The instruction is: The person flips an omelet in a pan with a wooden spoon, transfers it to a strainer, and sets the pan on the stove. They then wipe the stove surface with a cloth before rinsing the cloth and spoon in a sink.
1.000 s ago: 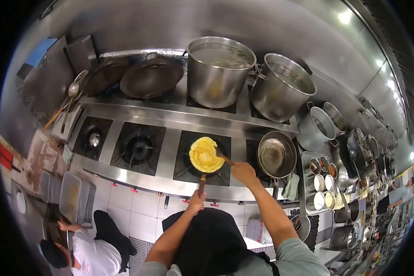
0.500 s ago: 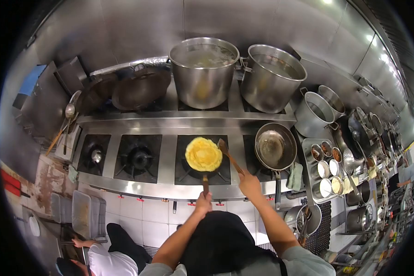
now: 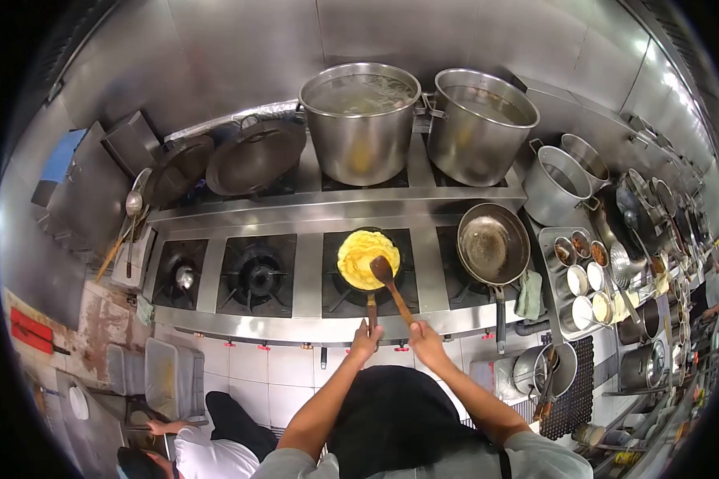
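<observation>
Yellow egg (image 3: 358,257) lies like an omelette in a small frying pan (image 3: 371,305) over a front burner. My left hand (image 3: 365,343) is wrapped round the pan's handle. In my right hand (image 3: 426,342) is the handle of a wooden spatula (image 3: 383,271). Its blade rests over the right part of the egg and hides what is beneath. The egg's surface is rumpled, and the dark pan rim shows along its upper right.
A second frying pan (image 3: 494,243) sits on the right burner, a green cloth (image 3: 529,295) near its handle. Two tall pots (image 3: 359,148) of liquid stand behind, beside woks (image 3: 256,157). Small containers fill a tray (image 3: 563,239) at right. Another person (image 3: 216,451) is at lower left.
The spatula has moved from beside the pan to over the egg, with my right hand closer to my left. The egg looks more rumpled. The whole view has shifted slightly.
</observation>
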The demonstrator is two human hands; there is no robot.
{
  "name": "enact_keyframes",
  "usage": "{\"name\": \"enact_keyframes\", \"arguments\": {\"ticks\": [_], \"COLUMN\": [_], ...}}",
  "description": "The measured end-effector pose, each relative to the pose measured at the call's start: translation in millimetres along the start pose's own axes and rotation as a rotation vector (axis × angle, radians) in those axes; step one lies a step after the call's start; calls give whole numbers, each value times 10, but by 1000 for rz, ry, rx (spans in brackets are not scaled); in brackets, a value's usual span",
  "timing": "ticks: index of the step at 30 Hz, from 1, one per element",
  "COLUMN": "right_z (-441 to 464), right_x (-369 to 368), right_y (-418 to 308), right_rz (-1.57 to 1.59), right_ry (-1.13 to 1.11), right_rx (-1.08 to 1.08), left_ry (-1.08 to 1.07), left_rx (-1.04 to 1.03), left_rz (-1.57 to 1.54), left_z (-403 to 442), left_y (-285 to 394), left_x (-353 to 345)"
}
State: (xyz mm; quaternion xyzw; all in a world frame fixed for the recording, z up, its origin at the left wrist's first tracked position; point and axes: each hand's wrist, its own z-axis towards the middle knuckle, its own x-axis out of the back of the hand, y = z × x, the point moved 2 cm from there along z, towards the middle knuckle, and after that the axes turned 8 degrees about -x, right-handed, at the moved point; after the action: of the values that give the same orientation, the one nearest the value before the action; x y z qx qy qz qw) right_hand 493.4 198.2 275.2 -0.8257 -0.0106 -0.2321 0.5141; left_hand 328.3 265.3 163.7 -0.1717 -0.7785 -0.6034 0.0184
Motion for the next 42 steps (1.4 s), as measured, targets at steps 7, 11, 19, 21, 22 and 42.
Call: {"name": "enact_keyframes", "arguments": {"ticks": [7, 11, 19, 21, 22, 42], "right_z": [-522, -612, 533, 483, 439, 28], "right_x": [-881, -965, -1368, -1499, -1534, -1444], "right_y": [-69, -295, 245, 229, 147, 309], "right_rz": [137, 68, 606, 602, 590, 442], "right_ry": [-264, -509, -316, -291, -262, -42], "right_rx": [92, -68, -672, -592, -505, -443], "left_ry": [-235, -4, 402, 460, 482, 435], "left_rx": [201, 33, 180, 185, 180, 118], "left_rz": [-608, -586, -670, -597, -575, -477], "left_z": [-866, -904, -1722, -2047, -2171, -2138], "left_y": [838, 647, 99, -53, -155, -263], "left_x": [446, 684, 1781, 1994, 2090, 3062]}}
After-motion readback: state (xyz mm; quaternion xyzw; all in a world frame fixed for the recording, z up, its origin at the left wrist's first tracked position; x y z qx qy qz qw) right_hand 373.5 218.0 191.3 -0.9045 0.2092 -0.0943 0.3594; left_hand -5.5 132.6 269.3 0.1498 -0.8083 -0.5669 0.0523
